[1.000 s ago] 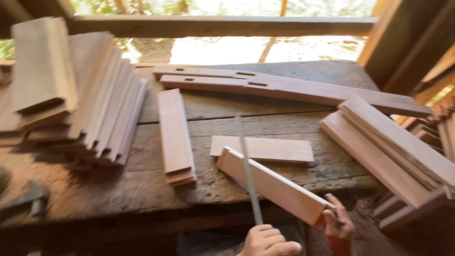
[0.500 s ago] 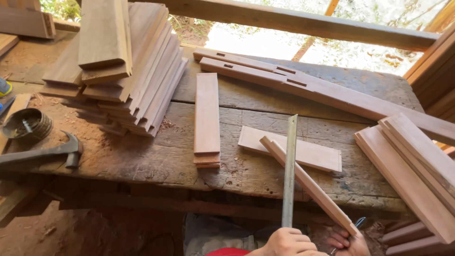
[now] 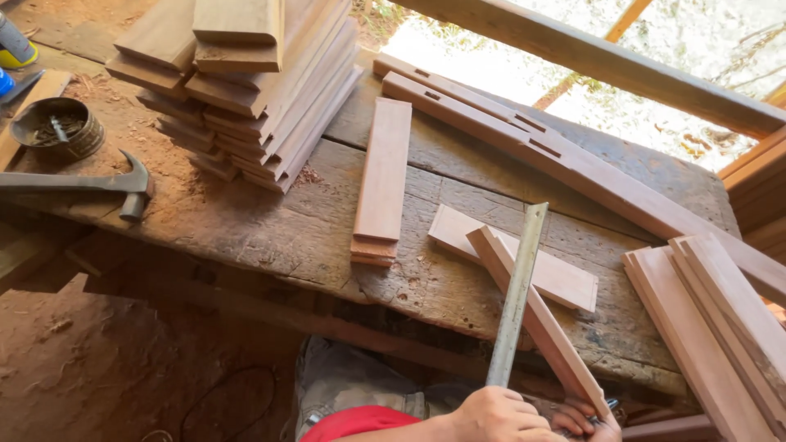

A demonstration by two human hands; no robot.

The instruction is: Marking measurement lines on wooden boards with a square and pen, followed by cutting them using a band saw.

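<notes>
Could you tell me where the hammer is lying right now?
The hammer lies at the left of the head view on the workbench, just below the round tin.

bench: i see a worn wooden workbench (image 3: 270,221)
on it: stacked boards (image 3: 246,82), hammer (image 3: 90,184), tin (image 3: 53,127), flat plank (image 3: 382,176)

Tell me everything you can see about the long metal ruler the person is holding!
The metal ruler is a long, thin, flat strip of dull grey steel that looks worn and a bit stained. Tiny marks run along one edge, too small to read. The person's left hand grips its near end, and the far end points away over the workbench. It lies slanted across a narrow reddish wood strip, which the right hand holds at its near end. Whether the ruler presses on the strip cannot be told.
</notes>
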